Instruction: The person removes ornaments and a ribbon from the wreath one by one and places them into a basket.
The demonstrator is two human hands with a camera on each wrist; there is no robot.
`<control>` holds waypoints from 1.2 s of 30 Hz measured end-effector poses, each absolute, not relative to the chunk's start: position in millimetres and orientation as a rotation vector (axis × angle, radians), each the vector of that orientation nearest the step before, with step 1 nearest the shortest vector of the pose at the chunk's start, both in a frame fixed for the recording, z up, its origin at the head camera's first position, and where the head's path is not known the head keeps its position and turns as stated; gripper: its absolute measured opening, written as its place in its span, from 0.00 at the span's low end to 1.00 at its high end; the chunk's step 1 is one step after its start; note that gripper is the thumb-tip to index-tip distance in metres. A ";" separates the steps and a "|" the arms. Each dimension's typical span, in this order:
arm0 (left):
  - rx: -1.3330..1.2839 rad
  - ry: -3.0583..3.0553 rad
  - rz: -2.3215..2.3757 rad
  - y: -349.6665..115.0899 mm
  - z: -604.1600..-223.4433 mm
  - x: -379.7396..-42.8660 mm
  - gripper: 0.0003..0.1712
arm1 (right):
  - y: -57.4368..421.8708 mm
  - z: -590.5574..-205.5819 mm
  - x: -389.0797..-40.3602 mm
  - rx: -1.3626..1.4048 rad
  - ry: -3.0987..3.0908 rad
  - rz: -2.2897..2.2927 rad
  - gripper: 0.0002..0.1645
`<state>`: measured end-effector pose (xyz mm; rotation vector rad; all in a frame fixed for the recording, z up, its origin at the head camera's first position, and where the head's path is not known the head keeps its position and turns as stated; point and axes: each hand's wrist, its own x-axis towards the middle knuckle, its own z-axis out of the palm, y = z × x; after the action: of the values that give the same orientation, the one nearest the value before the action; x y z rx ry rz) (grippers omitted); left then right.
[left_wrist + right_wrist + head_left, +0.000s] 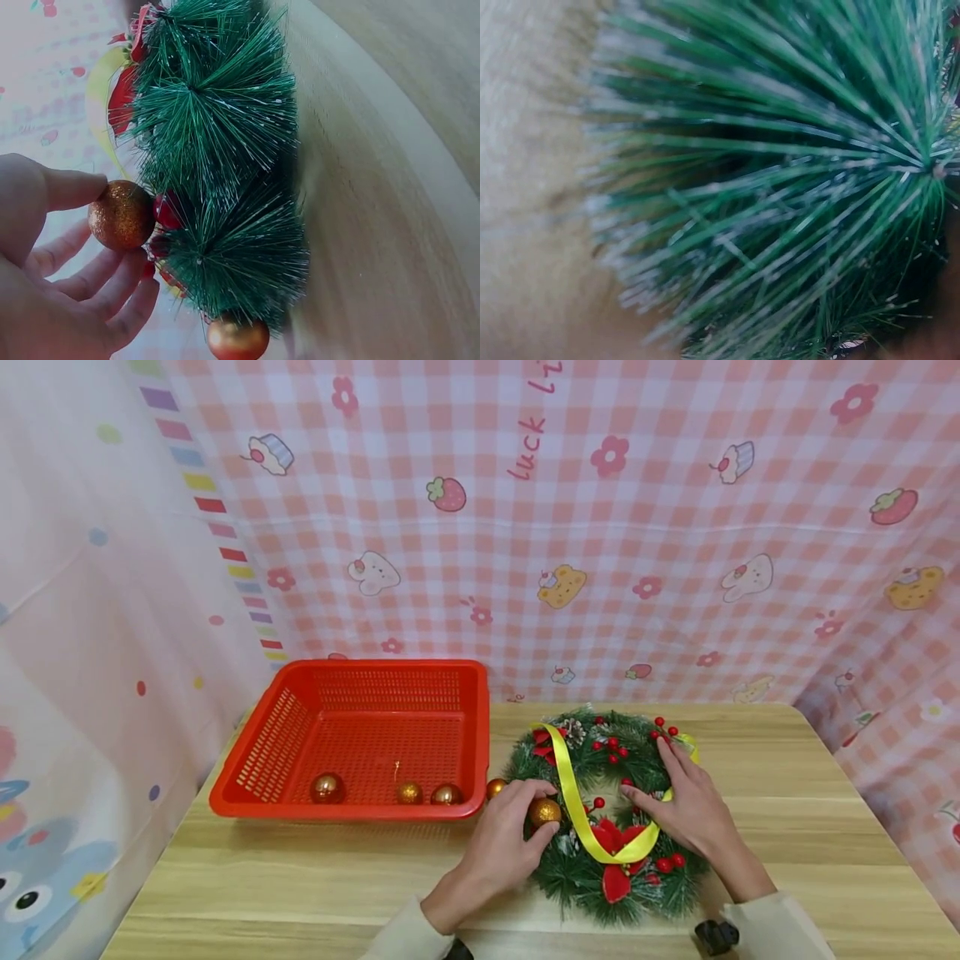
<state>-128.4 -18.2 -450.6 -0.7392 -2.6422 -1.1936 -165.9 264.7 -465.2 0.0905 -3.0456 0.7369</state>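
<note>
A green Christmas wreath [558, 860] with red berries, red poinsettias and pine cones lies on the table. A loop of yellow ribbon [573, 785] crosses it. At the wreath's left side, my left hand [504, 835] pinches a glittery gold bauble [545, 812] between thumb and fingers; in the left wrist view this bauble [121, 215] sits beside a red berry. Another gold bauble [496, 788] lies at the wreath's left edge, partly behind the left hand. My right hand [693, 802] rests on the wreath's right side, fingers fairly straight, thumb toward the centre hole.
Left of the wreath stands a red plastic basket [348, 812] holding a shiny bauble [327, 787], a glittery one [409, 792] and another shiny one [446, 794]. A pink checked cloth [525, 527] hangs behind the wooden table [817, 827].
</note>
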 end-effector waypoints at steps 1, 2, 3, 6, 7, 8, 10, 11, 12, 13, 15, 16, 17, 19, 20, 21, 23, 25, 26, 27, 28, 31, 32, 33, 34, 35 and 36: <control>-0.729 -2.644 -1.214 -18.9 -450.5 -128.0 0.21 | 264.5 -465.1 -166.0 0.090 -3.046 0.738 0.62; -0.721 -2.646 -1.230 -19.3 -450.4 -127.7 0.20 | 264.3 -465.0 -166.0 0.089 -3.047 0.740 0.62; -0.718 -2.648 -1.238 -19.5 -450.5 -127.5 0.20 | 264.1 -464.9 -166.0 0.087 -3.049 0.740 0.62; -0.727 -2.657 -1.239 -18.9 -450.9 -127.4 0.20 | 263.6 -464.8 -165.8 0.081 -3.052 0.742 0.62; -0.736 -2.660 -1.232 -18.1 -450.8 -127.4 0.21 | 263.8 -464.7 -165.8 0.080 -3.053 0.739 0.62; -0.748 -2.664 -1.226 -17.1 -451.1 -127.6 0.21 | 263.9 -464.7 -165.7 0.079 -3.054 0.737 0.62; -0.773 -2.674 -1.209 -14.8 -451.8 -127.9 0.21 | 264.1 -464.7 -165.5 0.077 -3.055 0.730 0.62; -0.782 -2.681 -1.197 -13.7 -452.2 -127.8 0.22 | 264.1 -464.9 -165.5 0.077 -3.054 0.729 0.62; -0.789 -2.690 -1.186 -12.7 -452.7 -127.7 0.22 | 264.1 -465.1 -165.5 0.078 -3.054 0.729 0.61; -0.797 -2.697 -1.180 -11.6 -453.7 -127.8 0.23 | 263.9 -465.4 -165.5 0.079 -3.052 0.729 0.61; -0.809 -2.708 -1.153 -9.5 -455.2 -127.6 0.24 | 263.6 -465.8 -165.5 0.079 -3.049 0.728 0.61; -0.814 -2.711 -1.132 -8.7 -456.0 -127.5 0.24 | 263.4 -465.9 -165.5 0.078 -3.047 0.728 0.61; -0.815 -2.713 -1.113 -8.1 -456.9 -127.1 0.23 | 263.1 -466.1 -165.4 0.078 -3.046 0.729 0.61; -0.819 -2.702 -1.079 -6.9 -458.4 -126.8 0.23 | 262.5 -465.9 -164.9 0.075 -3.045 0.726 0.61; -0.818 -2.697 -1.066 -6.6 -458.7 -126.6 0.23 | 262.3 -465.7 -164.7 0.072 -3.044 0.724 0.61; -0.816 -2.692 -1.056 -6.4 -459.1 -126.4 0.22 | 262.0 -465.5 -164.4 0.071 -3.043 0.723 0.61; -0.810 -2.682 -1.060 -6.4 -459.3 -126.3 0.21 | 261.6 -465.3 -164.2 0.072 -3.039 0.724 0.61; -0.808 -2.668 -1.087 -7.0 -458.3 -126.0 0.21 | 261.6 -465.2 -164.2 0.075 -3.033 0.726 0.61; -0.805 -2.663 -1.109 -7.3 -457.6 -125.8 0.22 | 261.7 -465.1 -164.3 0.076 -3.031 0.726 0.61; -0.803 -2.656 -1.131 -7.6 -456.8 -125.7 0.22 | 261.9 -465.2 -164.4 0.078 -3.029 0.726 0.60; -0.800 -2.649 -1.152 -7.9 -455.8 -125.4 0.22 | 262.1 -465.3 -164.5 0.080 -3.027 0.727 0.60; -0.785 -2.633 -1.197 -9.0 -452.6 -124.4 0.23 | 262.8 -466.2 -165.0 0.081 -3.025 0.728 0.60; -0.776 -2.632 -1.202 -9.3 -451.5 -124.0 0.23 | 262.8 -466.3 -165.0 0.082 -3.025 0.728 0.60; -0.769 -2.631 -1.206 -9.6 -450.6 -123.6 0.23 | 262.9 -466.7 -165.0 0.083 -3.024 0.728 0.60; -0.765 -2.628 -1.207 -9.9 -449.7 -123.3 0.23 | 263.0 -467.0 -165.1 0.085 -3.024 0.728 0.60; -0.763 -2.626 -1.211 -10.1 -449.0 -123.1 0.23 | 263.2 -467.3 -165.1 0.084 -3.024 0.726 0.60; -0.766 -2.618 -1.219 -10.3 -448.6 -122.9 0.23 | 263.3 -467.4 -165.1 0.084 -3.023 0.725 0.60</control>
<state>-122.9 -10.3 -448.6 -0.7662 -2.6184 -1.2190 -165.1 263.3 -467.4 0.0838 -3.0231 0.7251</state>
